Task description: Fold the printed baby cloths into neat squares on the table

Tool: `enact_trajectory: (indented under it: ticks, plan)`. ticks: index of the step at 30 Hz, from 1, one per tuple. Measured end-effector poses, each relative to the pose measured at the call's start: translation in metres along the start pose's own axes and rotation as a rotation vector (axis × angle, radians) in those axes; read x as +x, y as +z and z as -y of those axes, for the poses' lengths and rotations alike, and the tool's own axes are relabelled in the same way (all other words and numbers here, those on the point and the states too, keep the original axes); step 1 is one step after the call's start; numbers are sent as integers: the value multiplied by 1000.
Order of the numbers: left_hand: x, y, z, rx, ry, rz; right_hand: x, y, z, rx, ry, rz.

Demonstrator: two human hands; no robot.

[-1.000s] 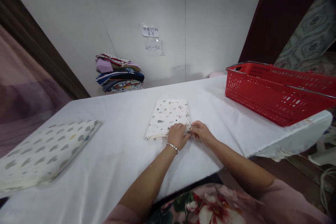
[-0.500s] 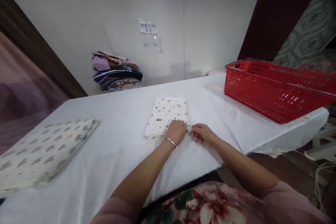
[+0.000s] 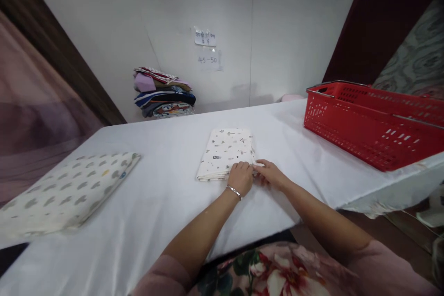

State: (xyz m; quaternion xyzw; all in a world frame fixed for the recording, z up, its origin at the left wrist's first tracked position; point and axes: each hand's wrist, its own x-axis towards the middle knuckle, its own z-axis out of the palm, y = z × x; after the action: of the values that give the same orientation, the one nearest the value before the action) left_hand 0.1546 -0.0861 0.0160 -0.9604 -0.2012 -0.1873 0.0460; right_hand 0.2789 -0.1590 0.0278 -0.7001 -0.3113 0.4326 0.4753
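A folded cream cloth [image 3: 227, 150] with small grey and dark prints lies flat on the white-covered table [image 3: 166, 148] in front of me. My left hand [image 3: 241, 178], with a silver bracelet at its wrist, is closed on the near right edge of this cloth. At the same corner my right hand [image 3: 270, 174] pinches the cloth's edge between thumb and fingers. The two hands are side by side, almost touching. Some of the corner is hidden behind my fingers.
Another folded cloth [image 3: 72, 189] with grey cloud-like shapes lies at the table's left. A red plastic basket [image 3: 364, 125] stands at the right. Behind the far edge rises a stack of folded fabrics [image 3: 164, 95]. Paper signs [image 3: 207, 59] hang on the wall.
The whole view has shifted a little, so things appear further right. My right hand has come closer to my left at the cloth's corner. The cloth stays put on the table.
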Motion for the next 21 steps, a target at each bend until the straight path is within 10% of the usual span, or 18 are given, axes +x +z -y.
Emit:
enact_trajectory:
  ticks: [21]
  plan:
    - [-6,-8,-5,-90,-135,-51,-1,7,10,225,32,30]
